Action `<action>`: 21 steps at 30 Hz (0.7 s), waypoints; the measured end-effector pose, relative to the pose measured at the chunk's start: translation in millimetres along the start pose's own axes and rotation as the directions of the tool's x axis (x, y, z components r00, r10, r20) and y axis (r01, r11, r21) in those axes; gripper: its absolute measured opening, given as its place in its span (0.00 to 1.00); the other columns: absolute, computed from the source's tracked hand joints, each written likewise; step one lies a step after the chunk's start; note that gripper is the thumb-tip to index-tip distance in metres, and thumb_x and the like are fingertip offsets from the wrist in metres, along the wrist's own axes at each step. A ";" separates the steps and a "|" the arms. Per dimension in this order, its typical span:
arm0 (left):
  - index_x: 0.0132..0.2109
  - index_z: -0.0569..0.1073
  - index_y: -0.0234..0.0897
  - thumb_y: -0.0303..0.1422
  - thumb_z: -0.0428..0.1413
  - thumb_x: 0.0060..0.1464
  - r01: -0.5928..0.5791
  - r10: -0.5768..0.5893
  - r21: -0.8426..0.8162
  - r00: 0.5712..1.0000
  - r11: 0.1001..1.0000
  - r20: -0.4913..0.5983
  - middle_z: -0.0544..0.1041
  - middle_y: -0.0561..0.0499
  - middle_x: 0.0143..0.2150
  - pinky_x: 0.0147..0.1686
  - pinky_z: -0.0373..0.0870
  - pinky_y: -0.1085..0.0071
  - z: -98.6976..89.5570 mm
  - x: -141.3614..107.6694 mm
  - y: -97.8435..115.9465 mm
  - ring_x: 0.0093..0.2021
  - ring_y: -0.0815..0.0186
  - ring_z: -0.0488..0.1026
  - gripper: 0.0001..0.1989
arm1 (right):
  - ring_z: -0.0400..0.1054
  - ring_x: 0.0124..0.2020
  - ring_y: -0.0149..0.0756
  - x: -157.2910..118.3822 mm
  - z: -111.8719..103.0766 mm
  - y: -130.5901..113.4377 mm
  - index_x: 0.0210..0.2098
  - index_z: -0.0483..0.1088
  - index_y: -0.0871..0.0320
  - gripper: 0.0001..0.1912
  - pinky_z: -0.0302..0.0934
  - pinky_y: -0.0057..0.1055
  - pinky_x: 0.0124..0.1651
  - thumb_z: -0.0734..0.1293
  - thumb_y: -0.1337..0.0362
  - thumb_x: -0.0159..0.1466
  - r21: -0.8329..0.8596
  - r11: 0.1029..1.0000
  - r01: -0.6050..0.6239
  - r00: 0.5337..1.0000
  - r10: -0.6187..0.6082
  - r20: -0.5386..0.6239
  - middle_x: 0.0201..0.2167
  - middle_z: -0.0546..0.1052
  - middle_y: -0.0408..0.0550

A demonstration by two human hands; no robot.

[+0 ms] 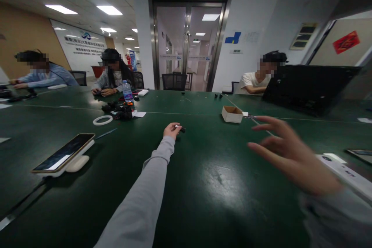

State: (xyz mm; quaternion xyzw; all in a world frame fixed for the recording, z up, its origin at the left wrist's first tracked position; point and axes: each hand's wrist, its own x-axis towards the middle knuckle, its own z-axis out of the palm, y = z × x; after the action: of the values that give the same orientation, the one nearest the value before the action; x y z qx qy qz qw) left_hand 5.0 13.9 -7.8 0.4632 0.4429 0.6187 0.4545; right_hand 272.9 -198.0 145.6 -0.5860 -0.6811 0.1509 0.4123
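Note:
My left arm in a grey sleeve reaches far out over the dark green table (pixel 215 186). My left hand (pixel 172 130) is closed around a small dark object (pixel 181 128) with a metal end, right at the table surface. My right hand (pixel 286 154) hovers above the table at the right, fingers spread, holding nothing. A small open cardboard box (pixel 231 114) sits beyond both hands, nearer the right one.
A phone (pixel 64 153) leans on a white stand at the left. A white ring (pixel 102 120), a pile of small black parts (pixel 120 110) and a water bottle (pixel 127 91) lie further back. A black laptop (pixel 308 87) stands at right. Three people sit around the table.

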 end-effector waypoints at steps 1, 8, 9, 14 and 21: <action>0.36 0.70 0.33 0.35 0.60 0.37 0.006 -0.006 -0.029 1.000 1.000 -0.016 0.75 0.46 0.33 0.25 0.65 0.76 2.5 0.1 -0.7 0.29 0.69 0.71 0.16 | 0.67 0.27 0.30 23.3 27.8 -13.8 0.53 0.56 0.48 0.32 0.65 0.28 0.24 0.68 0.60 0.50 0.073 0.997 0.001 0.980 -0.015 0.199 0.46 0.65 0.53; 0.35 0.68 0.33 0.35 0.61 0.34 -0.057 0.052 -0.110 0.998 0.992 -0.046 0.75 0.45 0.34 0.27 0.65 0.75 1.2 4.9 -4.3 0.32 0.68 0.72 0.19 | 0.66 0.15 0.29 126.4 211.4 31.5 0.55 0.45 0.51 0.36 0.60 0.26 0.16 0.66 0.52 0.52 0.521 0.592 -0.615 0.759 0.263 0.596 0.25 0.70 0.43; 0.34 0.68 0.33 0.35 0.61 0.34 -0.071 0.067 -0.104 0.997 0.992 -0.039 0.75 0.45 0.33 0.29 0.66 0.74 -0.3 5.5 -4.5 0.33 0.67 0.72 0.18 | 0.66 0.15 0.29 129.6 225.4 38.5 0.52 0.48 0.52 0.30 0.60 0.25 0.16 0.64 0.52 0.55 0.590 0.522 -0.616 0.771 0.249 0.586 0.23 0.70 0.42; 0.31 0.68 0.33 0.35 0.61 0.34 -0.095 0.094 -0.041 0.995 0.995 -0.024 0.74 0.48 0.30 0.32 0.66 0.72 -2.5 4.6 -3.0 0.32 0.68 0.72 0.14 | 0.61 0.12 0.24 130.9 255.4 47.3 0.34 0.61 0.59 0.08 0.56 0.19 0.15 0.63 0.61 0.58 0.743 0.375 -0.554 0.832 0.222 0.508 0.14 0.68 0.39; 0.30 0.69 0.34 0.37 0.58 0.39 -0.141 0.156 0.136 0.982 0.981 -0.106 0.70 0.54 0.24 0.25 0.64 0.75 6.7 -0.6 -4.9 0.21 0.73 0.67 0.11 | 0.60 0.11 0.23 131.7 256.7 52.3 0.32 0.62 0.58 0.07 0.55 0.19 0.15 0.65 0.63 0.55 0.817 0.283 -0.502 0.852 0.321 0.413 0.11 0.65 0.37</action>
State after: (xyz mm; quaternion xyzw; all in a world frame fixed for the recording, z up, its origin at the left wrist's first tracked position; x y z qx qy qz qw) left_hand 12.4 15.1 -11.5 0.4863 0.4713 0.6472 0.3499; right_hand 122.0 8.8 2.5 -0.4073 -0.3440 0.6437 0.5490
